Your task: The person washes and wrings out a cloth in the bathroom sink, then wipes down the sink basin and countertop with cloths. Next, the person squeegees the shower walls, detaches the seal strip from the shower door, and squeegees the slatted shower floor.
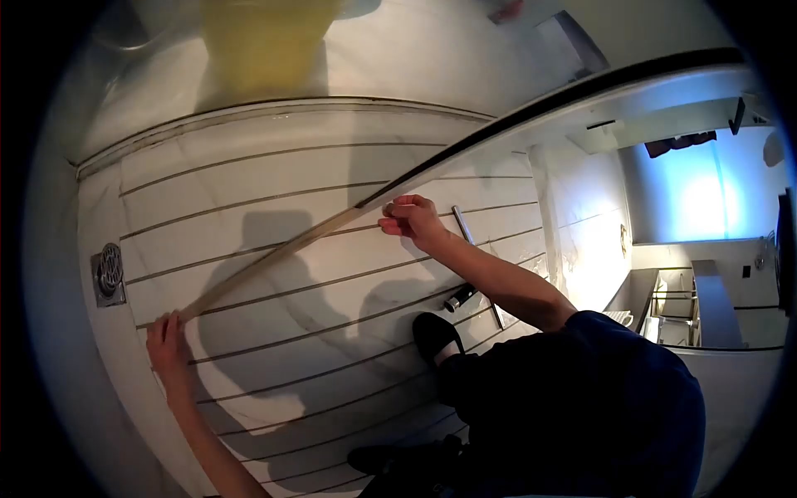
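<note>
A long, narrow, brownish strip [270, 263] runs slantwise above the grooved white floor. My left hand [168, 344] has its fingers closed around the strip's lower left end. The upper end meets the dark edge of a long white panel [498, 137], close to my right hand [411, 222]. The fingers of my right hand are curled into a pinch beside that junction; whatever they hold, if anything, is too small to make out. Under my right forearm lies a thin silver bar [462, 224], partly hidden, with a black cylinder with a metal end [459, 297] nearby.
A square metal floor drain [108, 274] sits at the left. A low ledge [274, 106] borders the floor at the top, with a yellow object [264, 46] beyond it. My shoe [436, 336] stands near the black cylinder. Shelving [677, 303] is at the right.
</note>
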Available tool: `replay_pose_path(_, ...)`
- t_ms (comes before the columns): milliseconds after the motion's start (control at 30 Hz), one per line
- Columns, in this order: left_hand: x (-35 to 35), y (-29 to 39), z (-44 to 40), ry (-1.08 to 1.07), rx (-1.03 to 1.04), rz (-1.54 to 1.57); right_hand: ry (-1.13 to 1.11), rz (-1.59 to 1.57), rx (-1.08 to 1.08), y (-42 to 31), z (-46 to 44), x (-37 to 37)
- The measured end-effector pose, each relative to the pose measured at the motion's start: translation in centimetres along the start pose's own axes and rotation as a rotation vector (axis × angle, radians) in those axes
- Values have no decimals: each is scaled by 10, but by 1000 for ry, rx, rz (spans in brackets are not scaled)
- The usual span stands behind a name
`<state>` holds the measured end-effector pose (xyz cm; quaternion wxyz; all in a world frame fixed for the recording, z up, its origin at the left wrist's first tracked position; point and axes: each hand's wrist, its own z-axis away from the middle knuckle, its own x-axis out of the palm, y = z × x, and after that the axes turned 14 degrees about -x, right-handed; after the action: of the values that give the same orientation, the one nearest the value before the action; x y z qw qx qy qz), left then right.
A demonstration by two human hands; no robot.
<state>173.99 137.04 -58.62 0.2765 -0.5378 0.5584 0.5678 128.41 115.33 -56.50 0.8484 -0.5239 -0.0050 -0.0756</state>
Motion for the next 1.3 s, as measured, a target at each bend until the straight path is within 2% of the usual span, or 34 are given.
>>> replay_pose_path(167, -21, -1, 6, -97, -29, 114, 13, -71, -17, 3, 3, 2)
replay_pose_path(267, -19, 0, 9, -120, -90, 163, 89, -52, 73, -11, 6, 10)
replay_pose_path(433, -33, 2, -1, -182, -167, 297, 181, -39, 22, -7, -18, -7)
replay_pose_path(500, -36, 2, -2, -176, -193, 214, 270, 3, -41, -14, -14, -3)
replay_pose_path(533, -35, 3, -3, -170, -207, 176, 217, -110, -36, -8, -23, -13)
replay_pose_path(633, -28, 3, -3, -193, -264, 199, 273, -152, -113, -3, -24, -18)
replay_pose_path(833, -21, -2, -2, -142, -261, 208, 218, -280, -123, 0, -31, -30)
replay_pose_path(933, -12, -12, 3, -67, -205, 281, 217, -275, -119, -4, -29, -33)
replay_pose_path(1033, -15, -9, 3, -113, -233, 322, 242, -97, -102, -11, -23, -29)
replay_pose_path(1133, -25, -5, 2, -190, -266, 279, 246, -54, -72, -14, -18, -28)
replay_pose_path(1233, -25, -27, 9, -292, -345, 416, 198, 7, -63, -12, -19, -31)
replay_pose_path(1300, -22, -33, 11, -272, -349, 440, 192, 28, -57, -11, -20, -32)
